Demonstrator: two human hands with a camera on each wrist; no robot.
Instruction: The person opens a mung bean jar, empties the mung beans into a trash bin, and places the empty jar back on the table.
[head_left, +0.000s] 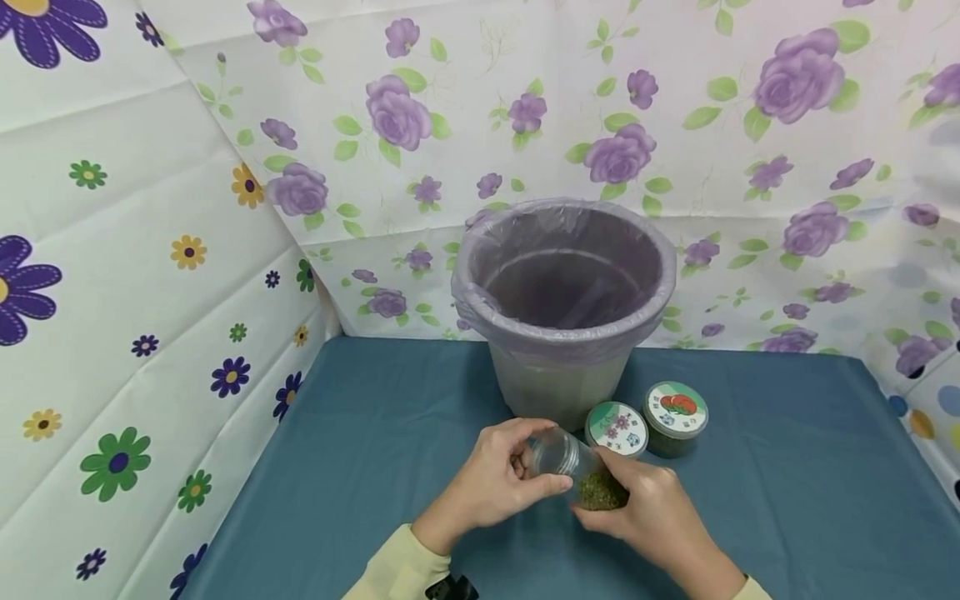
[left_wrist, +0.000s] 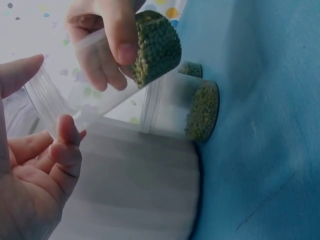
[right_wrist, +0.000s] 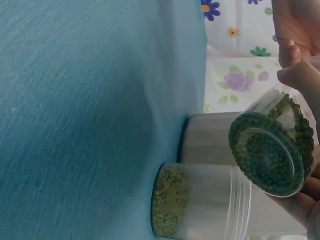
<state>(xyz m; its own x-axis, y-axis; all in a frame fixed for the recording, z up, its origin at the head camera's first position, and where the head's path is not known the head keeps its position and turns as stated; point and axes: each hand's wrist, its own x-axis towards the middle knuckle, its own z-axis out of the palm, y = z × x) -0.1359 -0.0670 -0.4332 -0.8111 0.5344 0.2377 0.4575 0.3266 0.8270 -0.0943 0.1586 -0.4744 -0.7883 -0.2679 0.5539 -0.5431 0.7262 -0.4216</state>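
A clear plastic jar (head_left: 577, 467) with small green beans (left_wrist: 156, 47) in its base is held tilted between both hands over the table. My right hand (head_left: 651, 504) grips it around the body near the bean-filled end. At the ridged neck, my left hand (head_left: 498, 471) holds the other end between thumb and fingers. The right wrist view shows the jar's round bottom (right_wrist: 265, 155), with beans lying against it. Just behind stand two more jars, one with a flower-printed lid (head_left: 617, 428) and one with a tomato-printed lid (head_left: 677, 408).
Behind the jars stands a grey bucket (head_left: 558, 379) lined with a thin purple bag, its rim well above the jar lids. Blue cloth (head_left: 360, 450) covers the table. Flower-patterned sheets (head_left: 405, 200) hang at the back and sides.
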